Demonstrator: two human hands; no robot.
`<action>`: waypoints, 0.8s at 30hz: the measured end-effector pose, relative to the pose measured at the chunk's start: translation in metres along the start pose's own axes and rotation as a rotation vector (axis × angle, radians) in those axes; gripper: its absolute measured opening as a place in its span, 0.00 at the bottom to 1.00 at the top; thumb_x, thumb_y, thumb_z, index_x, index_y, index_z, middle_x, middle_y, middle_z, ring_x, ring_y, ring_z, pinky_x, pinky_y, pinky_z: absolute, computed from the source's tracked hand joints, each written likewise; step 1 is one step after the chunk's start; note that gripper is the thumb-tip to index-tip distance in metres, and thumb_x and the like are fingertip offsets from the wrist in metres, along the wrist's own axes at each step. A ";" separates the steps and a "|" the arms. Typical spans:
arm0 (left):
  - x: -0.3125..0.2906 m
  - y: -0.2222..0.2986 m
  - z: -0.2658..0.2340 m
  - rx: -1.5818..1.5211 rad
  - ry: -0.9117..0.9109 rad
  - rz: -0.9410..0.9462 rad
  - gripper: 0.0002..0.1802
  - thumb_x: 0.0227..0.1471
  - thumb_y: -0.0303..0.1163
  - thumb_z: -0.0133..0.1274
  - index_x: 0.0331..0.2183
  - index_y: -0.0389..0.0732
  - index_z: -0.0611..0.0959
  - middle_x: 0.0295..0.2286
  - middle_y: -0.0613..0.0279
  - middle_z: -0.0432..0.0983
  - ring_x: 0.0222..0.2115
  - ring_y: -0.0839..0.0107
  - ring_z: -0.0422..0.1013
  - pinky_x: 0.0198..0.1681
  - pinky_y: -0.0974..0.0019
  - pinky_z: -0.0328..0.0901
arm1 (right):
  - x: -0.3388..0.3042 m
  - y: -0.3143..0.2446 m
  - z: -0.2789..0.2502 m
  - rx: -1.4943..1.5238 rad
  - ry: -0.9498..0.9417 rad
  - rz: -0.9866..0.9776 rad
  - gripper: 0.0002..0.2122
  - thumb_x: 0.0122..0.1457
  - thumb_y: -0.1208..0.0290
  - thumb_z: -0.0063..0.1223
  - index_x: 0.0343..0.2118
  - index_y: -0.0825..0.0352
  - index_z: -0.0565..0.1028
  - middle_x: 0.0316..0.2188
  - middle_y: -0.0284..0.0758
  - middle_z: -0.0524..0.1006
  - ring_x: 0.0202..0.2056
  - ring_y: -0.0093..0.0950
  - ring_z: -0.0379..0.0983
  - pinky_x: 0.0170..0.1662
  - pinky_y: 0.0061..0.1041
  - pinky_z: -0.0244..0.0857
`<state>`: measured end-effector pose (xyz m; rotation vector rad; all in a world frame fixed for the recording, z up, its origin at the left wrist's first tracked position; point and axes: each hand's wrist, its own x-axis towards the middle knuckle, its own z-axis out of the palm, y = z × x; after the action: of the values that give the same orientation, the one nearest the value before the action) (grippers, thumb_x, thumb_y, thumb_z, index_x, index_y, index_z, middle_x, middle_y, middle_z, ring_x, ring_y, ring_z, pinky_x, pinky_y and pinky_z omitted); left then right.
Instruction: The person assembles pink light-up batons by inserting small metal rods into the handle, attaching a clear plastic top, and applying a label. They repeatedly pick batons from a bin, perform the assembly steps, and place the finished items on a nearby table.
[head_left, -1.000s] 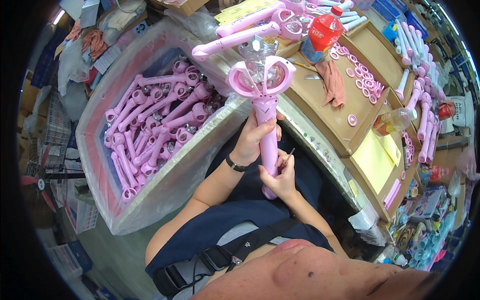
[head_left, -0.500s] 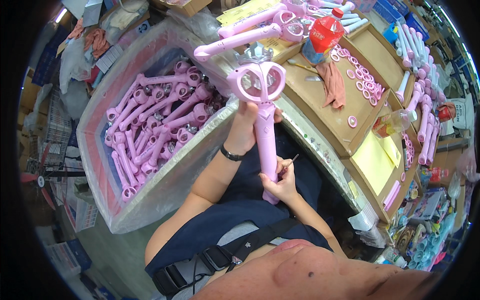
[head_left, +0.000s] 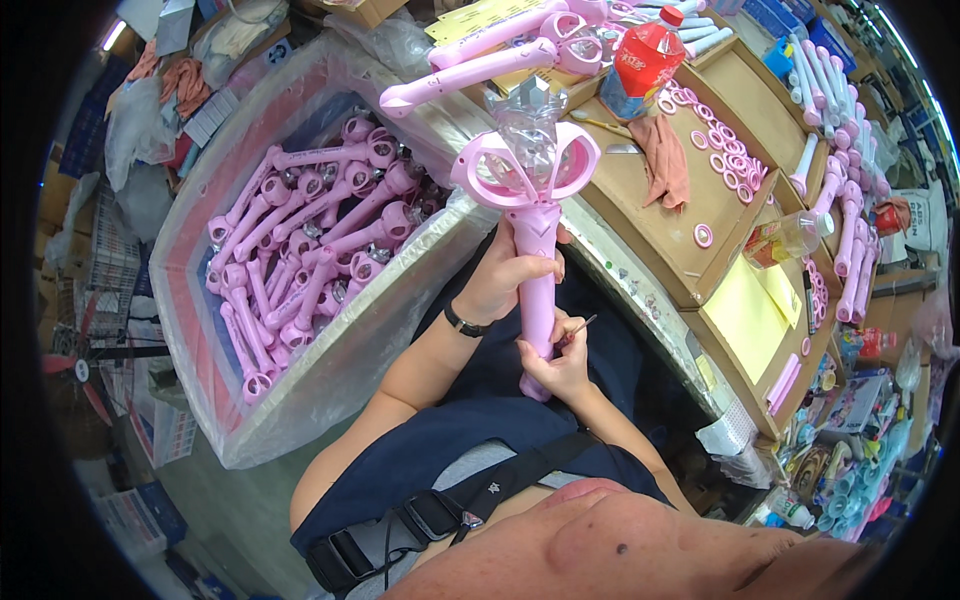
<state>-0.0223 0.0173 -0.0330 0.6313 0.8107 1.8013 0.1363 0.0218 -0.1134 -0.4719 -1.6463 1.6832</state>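
Upright in front of me is a pink toy wand point(head_left: 537, 300). Its head has two open pink loops, with a clear faceted part and a crown-shaped top point(head_left: 528, 98) rising between them. My left hand point(head_left: 493, 282), with a dark band at the wrist, is closed round the upper handle, thumb across the front. Lower down, my right hand point(head_left: 560, 368) grips the handle near its bottom end. A thin dark stick-like tool point(head_left: 588, 322) pokes out from the right fingers; its kind is not clear.
At left, a plastic-lined tub point(head_left: 350, 325) holds several similar pink wands. Cardboard trays point(head_left: 640, 240) on the right carry pink rings point(head_left: 735, 165), a cloth point(head_left: 660, 165) and yellow paper point(head_left: 745, 315). A red-labelled bottle point(head_left: 645, 65) stands behind the wand; another bottle point(head_left: 785, 240) lies farther right.
The wand's loops have spread apart, and the clear part with its crown now stands higher between them. My left hand has shifted from beneath the head onto the handle.
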 end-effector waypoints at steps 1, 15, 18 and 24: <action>0.000 0.000 -0.001 0.006 -0.007 0.003 0.29 0.42 0.24 0.53 0.49 0.38 0.64 0.39 0.54 0.69 0.31 0.69 0.71 0.34 0.64 0.68 | -0.001 0.001 -0.001 -0.005 -0.004 0.002 0.22 0.45 0.76 0.64 0.29 0.65 0.55 0.41 0.49 0.70 0.33 0.23 0.66 0.35 0.21 0.62; 0.023 0.018 -0.024 -0.428 0.012 0.230 0.52 0.41 0.74 0.40 0.52 0.38 0.64 0.45 0.53 0.68 0.43 0.63 0.69 0.45 0.57 0.67 | 0.010 -0.046 -0.022 0.544 -0.358 0.472 0.22 0.48 0.81 0.61 0.31 0.60 0.54 0.40 0.52 0.72 0.32 0.30 0.76 0.35 0.25 0.71; 0.026 0.024 -0.033 0.089 0.408 0.531 0.30 0.59 0.48 0.42 0.55 0.41 0.59 0.50 0.55 0.62 0.49 0.62 0.64 0.50 0.61 0.64 | 0.010 -0.057 -0.025 -0.320 -0.124 0.272 0.20 0.45 0.70 0.65 0.27 0.64 0.59 0.28 0.40 0.73 0.26 0.28 0.74 0.28 0.23 0.67; 0.029 0.035 -0.040 0.431 0.359 0.525 0.31 0.49 0.23 0.56 0.52 0.33 0.60 0.48 0.55 0.61 0.47 0.69 0.65 0.48 0.66 0.65 | 0.009 -0.060 -0.028 -0.759 -0.098 0.099 0.20 0.44 0.68 0.65 0.27 0.66 0.60 0.35 0.47 0.76 0.22 0.38 0.74 0.25 0.27 0.68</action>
<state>-0.0819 0.0265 -0.0302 0.8695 1.3989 2.2740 0.1639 0.0428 -0.0566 -0.8450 -2.3489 1.1008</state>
